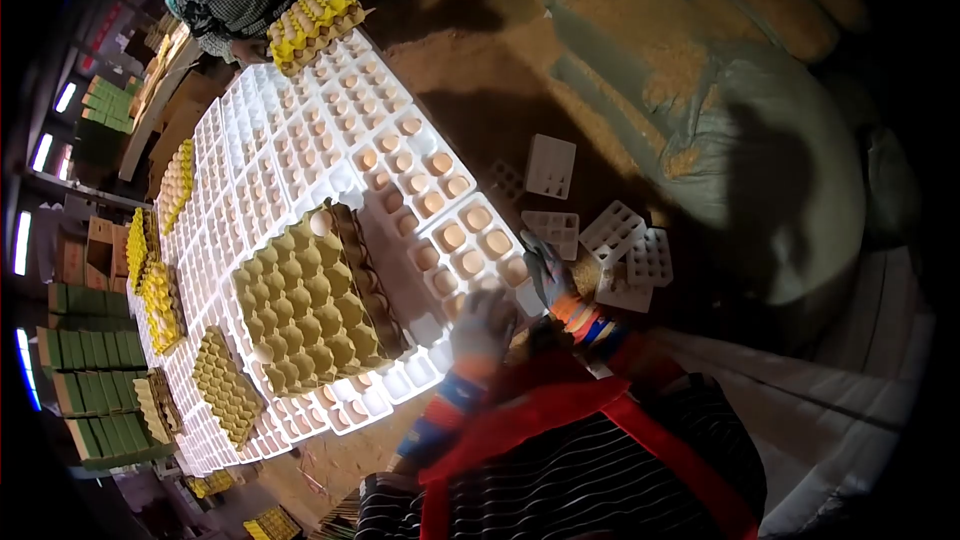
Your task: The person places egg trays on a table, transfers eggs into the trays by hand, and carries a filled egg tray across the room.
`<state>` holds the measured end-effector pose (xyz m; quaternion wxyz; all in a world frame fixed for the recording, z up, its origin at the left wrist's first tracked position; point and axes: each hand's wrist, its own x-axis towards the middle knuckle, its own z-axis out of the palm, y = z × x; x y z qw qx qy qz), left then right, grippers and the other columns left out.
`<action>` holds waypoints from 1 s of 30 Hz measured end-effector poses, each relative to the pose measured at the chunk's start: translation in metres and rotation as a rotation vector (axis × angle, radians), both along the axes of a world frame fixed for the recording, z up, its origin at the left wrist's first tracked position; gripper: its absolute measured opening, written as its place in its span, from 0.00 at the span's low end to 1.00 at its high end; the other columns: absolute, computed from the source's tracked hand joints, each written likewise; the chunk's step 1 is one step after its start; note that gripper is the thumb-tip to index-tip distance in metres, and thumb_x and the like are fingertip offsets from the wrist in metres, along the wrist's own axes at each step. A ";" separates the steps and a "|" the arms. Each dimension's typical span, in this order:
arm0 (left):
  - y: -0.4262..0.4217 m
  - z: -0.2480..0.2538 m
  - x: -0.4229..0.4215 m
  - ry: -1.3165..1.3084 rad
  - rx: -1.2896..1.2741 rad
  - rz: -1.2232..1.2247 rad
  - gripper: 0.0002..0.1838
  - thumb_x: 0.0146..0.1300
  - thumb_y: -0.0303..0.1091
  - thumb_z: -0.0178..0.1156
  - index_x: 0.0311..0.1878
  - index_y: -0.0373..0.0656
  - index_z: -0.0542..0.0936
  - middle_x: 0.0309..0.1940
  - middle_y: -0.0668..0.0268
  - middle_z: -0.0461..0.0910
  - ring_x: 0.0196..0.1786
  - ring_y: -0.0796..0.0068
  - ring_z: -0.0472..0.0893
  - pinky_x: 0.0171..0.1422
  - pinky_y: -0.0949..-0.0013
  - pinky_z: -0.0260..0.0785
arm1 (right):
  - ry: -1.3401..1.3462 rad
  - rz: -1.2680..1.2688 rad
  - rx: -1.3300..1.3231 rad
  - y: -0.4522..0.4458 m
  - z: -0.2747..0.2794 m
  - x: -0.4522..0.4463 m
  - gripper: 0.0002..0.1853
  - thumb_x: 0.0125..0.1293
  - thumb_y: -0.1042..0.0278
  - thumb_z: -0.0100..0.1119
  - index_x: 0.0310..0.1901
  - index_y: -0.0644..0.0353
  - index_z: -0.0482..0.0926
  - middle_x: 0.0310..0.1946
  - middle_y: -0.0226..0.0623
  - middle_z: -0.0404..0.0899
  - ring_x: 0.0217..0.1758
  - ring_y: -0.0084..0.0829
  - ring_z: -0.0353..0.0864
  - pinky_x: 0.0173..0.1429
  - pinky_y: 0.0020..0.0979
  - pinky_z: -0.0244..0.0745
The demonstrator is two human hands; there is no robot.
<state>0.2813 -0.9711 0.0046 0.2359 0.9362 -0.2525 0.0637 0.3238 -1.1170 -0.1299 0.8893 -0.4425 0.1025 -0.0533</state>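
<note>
From my remote feed, I see the right hand (pixel 546 275) beside the foam tray (pixel 475 239), the blurred left hand (pixel 485 325) over its near end, presumably steadying its cupped eggs (pixel 453 235), though I can't tell either grip.

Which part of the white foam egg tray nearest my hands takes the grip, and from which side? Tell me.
Take the white foam tray by its outer walls, probably best from your own side, where your left hand and right hand are. Eggs sit in its open-topped cells, leaving the edges free to hold; it lies flat, so keep it level.
</note>
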 end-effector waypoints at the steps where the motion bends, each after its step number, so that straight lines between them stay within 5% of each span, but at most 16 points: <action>1: -0.016 0.004 -0.003 0.240 -0.473 0.232 0.19 0.51 0.28 0.63 0.49 0.45 0.77 0.47 0.58 0.74 0.47 0.58 0.76 0.48 0.59 0.71 | -0.059 -0.038 0.061 0.002 -0.015 -0.001 0.19 0.66 0.66 0.47 0.57 0.60 0.71 0.53 0.41 0.73 0.55 0.34 0.73 0.55 0.32 0.69; 3: -0.036 -0.033 0.003 0.143 -0.623 0.120 0.21 0.55 0.30 0.58 0.54 0.41 0.73 0.50 0.52 0.73 0.54 0.50 0.72 0.59 0.58 0.65 | 0.015 0.014 -0.590 -0.011 0.009 -0.005 0.19 0.66 0.65 0.47 0.57 0.62 0.69 0.50 0.42 0.73 0.52 0.34 0.73 0.56 0.33 0.68; 4: -0.044 -0.070 0.006 -0.078 -0.480 0.044 0.17 0.58 0.27 0.56 0.52 0.38 0.73 0.50 0.53 0.73 0.52 0.51 0.73 0.58 0.59 0.66 | 0.025 0.039 -0.857 -0.018 0.019 -0.008 0.20 0.66 0.65 0.47 0.57 0.63 0.68 0.49 0.42 0.73 0.51 0.34 0.73 0.57 0.34 0.68; 5: -0.053 -0.046 0.011 0.046 -0.514 0.079 0.20 0.55 0.29 0.56 0.54 0.39 0.73 0.51 0.52 0.71 0.55 0.50 0.71 0.60 0.55 0.64 | 0.021 0.064 -0.958 -0.024 0.026 -0.011 0.20 0.66 0.65 0.46 0.57 0.64 0.67 0.48 0.43 0.73 0.50 0.34 0.73 0.57 0.34 0.67; 8: -0.037 -0.056 0.016 -0.107 -0.362 -0.003 0.26 0.48 0.30 0.58 0.54 0.42 0.73 0.55 0.52 0.69 0.59 0.49 0.68 0.64 0.53 0.60 | -0.408 -0.039 -1.463 -0.035 0.010 -0.007 0.19 0.64 0.68 0.49 0.57 0.63 0.69 0.49 0.42 0.75 0.51 0.36 0.74 0.57 0.35 0.68; 10: -0.008 -0.013 0.001 -0.093 -0.380 -0.011 0.26 0.46 0.29 0.59 0.54 0.44 0.75 0.55 0.54 0.69 0.59 0.50 0.68 0.65 0.53 0.59 | -0.450 -0.073 -1.413 -0.035 0.000 -0.002 0.19 0.64 0.70 0.51 0.56 0.62 0.70 0.50 0.41 0.75 0.51 0.38 0.75 0.57 0.36 0.69; 12: 0.041 0.036 -0.017 -0.065 -0.527 -0.084 0.23 0.47 0.28 0.59 0.52 0.45 0.77 0.55 0.54 0.69 0.60 0.52 0.68 0.64 0.53 0.59 | -0.090 -0.017 -0.563 -0.022 0.008 0.003 0.16 0.67 0.70 0.52 0.54 0.65 0.73 0.50 0.37 0.77 0.48 0.28 0.76 0.55 0.27 0.69; 14: 0.115 0.050 -0.025 -0.311 -0.262 0.143 0.19 0.48 0.26 0.60 0.47 0.44 0.79 0.52 0.56 0.73 0.57 0.53 0.70 0.62 0.56 0.61 | -0.187 -0.015 -0.634 0.012 0.070 0.014 0.15 0.64 0.72 0.56 0.52 0.65 0.75 0.48 0.36 0.78 0.49 0.26 0.75 0.54 0.26 0.69; 16: 0.200 0.056 -0.033 -0.524 -0.227 0.657 0.19 0.48 0.24 0.61 0.47 0.41 0.78 0.48 0.51 0.75 0.53 0.49 0.73 0.57 0.54 0.66 | -0.374 0.077 -0.975 0.052 0.137 0.027 0.12 0.61 0.74 0.58 0.47 0.66 0.78 0.43 0.40 0.80 0.48 0.31 0.77 0.53 0.28 0.70; 17: 0.237 0.082 -0.033 -0.498 -0.150 0.803 0.24 0.48 0.23 0.61 0.53 0.42 0.76 0.52 0.47 0.73 0.54 0.46 0.72 0.57 0.53 0.66 | -0.493 0.153 -0.802 0.085 0.152 0.036 0.12 0.59 0.73 0.59 0.45 0.64 0.79 0.42 0.43 0.79 0.45 0.37 0.78 0.52 0.30 0.71; 18: 0.271 0.086 -0.035 -0.391 0.011 0.997 0.29 0.48 0.24 0.61 0.59 0.45 0.73 0.54 0.45 0.70 0.54 0.44 0.71 0.57 0.54 0.66 | -0.648 0.229 -0.918 0.114 0.177 0.041 0.13 0.57 0.74 0.60 0.45 0.62 0.79 0.41 0.43 0.79 0.44 0.40 0.77 0.50 0.33 0.72; 22: 0.350 0.066 -0.022 0.076 0.084 0.743 0.23 0.51 0.37 0.63 0.54 0.50 0.76 0.45 0.54 0.75 0.46 0.51 0.76 0.48 0.57 0.70 | -0.847 0.525 -1.118 0.236 0.226 0.022 0.19 0.55 0.61 0.63 0.49 0.55 0.77 0.43 0.42 0.76 0.46 0.43 0.76 0.49 0.37 0.73; 24: 0.343 0.092 -0.019 -0.009 0.098 0.687 0.13 0.49 0.39 0.65 0.39 0.50 0.78 0.36 0.61 0.77 0.36 0.54 0.77 0.41 0.58 0.71 | -0.836 0.584 -1.170 0.281 0.229 0.008 0.21 0.56 0.58 0.61 0.52 0.53 0.75 0.44 0.42 0.75 0.43 0.43 0.77 0.46 0.38 0.75; 26: 0.362 0.066 -0.018 -0.103 0.024 0.729 0.12 0.47 0.40 0.66 0.35 0.49 0.78 0.32 0.60 0.77 0.35 0.53 0.77 0.40 0.57 0.71 | -0.792 0.561 -1.194 0.316 0.227 -0.005 0.21 0.57 0.58 0.61 0.52 0.54 0.75 0.45 0.41 0.75 0.44 0.43 0.77 0.47 0.38 0.74; 28: 0.379 0.052 -0.016 -0.103 0.035 0.615 0.16 0.48 0.37 0.67 0.41 0.47 0.78 0.29 0.62 0.78 0.34 0.62 0.79 0.39 0.62 0.72 | -0.733 0.535 -1.198 0.338 0.205 -0.012 0.22 0.59 0.57 0.59 0.54 0.56 0.75 0.50 0.43 0.74 0.52 0.44 0.73 0.53 0.40 0.70; 30: 0.371 0.072 -0.016 0.042 -0.507 0.708 0.24 0.47 0.30 0.68 0.50 0.42 0.77 0.33 0.65 0.79 0.38 0.71 0.79 0.43 0.69 0.72 | -0.565 0.491 -1.170 0.349 0.215 -0.027 0.22 0.63 0.62 0.54 0.58 0.59 0.72 0.57 0.47 0.70 0.58 0.45 0.68 0.56 0.40 0.68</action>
